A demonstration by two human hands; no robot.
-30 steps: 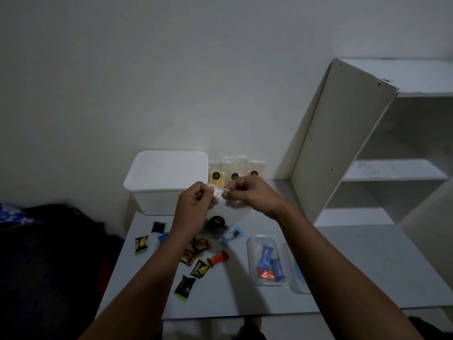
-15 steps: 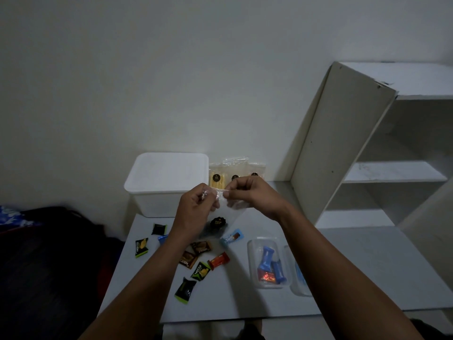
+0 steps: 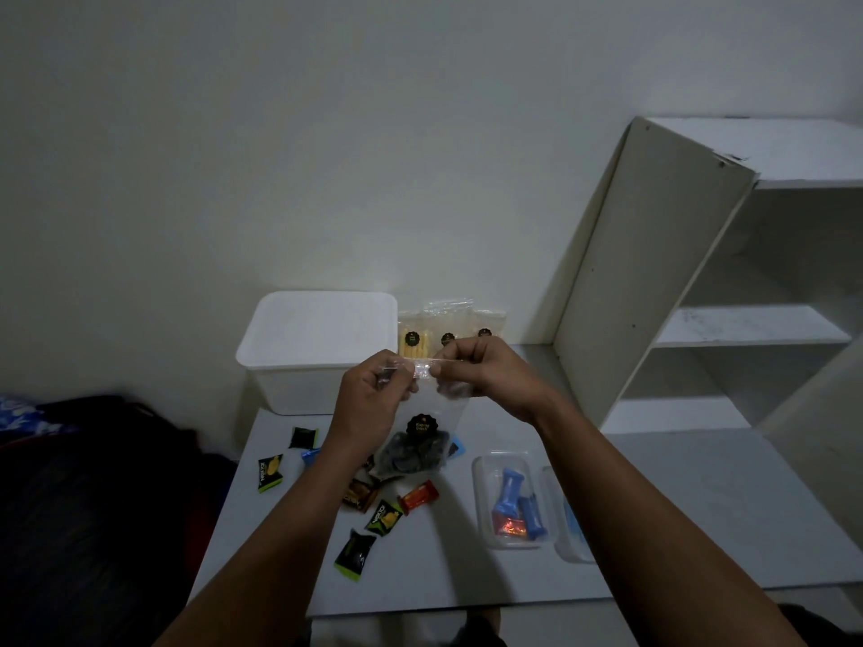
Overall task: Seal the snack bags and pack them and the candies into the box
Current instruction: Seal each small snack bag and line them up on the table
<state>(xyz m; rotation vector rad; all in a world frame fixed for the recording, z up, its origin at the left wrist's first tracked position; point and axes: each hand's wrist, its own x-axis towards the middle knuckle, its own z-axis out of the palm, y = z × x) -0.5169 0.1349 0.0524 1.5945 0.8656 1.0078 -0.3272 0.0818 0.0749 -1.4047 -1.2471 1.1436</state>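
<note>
fingers [image 3: 397,373] of the left hand [image 3: 369,403] are curled and pinch the left end of the clear snack bag's [image 3: 420,441] top strip, while the right hand [image 3: 485,375] pinches the same strip at its right end. between the two pinches a short stretch of the strip shows, taut and level. the bag hangs straight down from the fingers, in the air above the table [image 3: 654,506], with a round black label on its front and dark snacks gathered at its bottom.

relative to the white box [image 3: 317,352], which stands at the back of the table with its lid on, the held bag is in front and a little to the right. just right of the box, three more snack bags [image 3: 448,326] stand against the wall, each with a black label; the leftmost shows yellow sticks inside. in front of the box, wrapped candies [image 3: 383,518] lie scattered on the table in green-and-black, brown, orange and blue wrappers, some partly hidden behind the left forearm and the held bag. further right of the box, nearer the front edge, a small clear tub [image 3: 481,506] holds blue-wrapped candies and one orange-red one. a second clear tub [image 3: 567,544] lies touching its right side, its contents mostly hidden by the right forearm.
</note>
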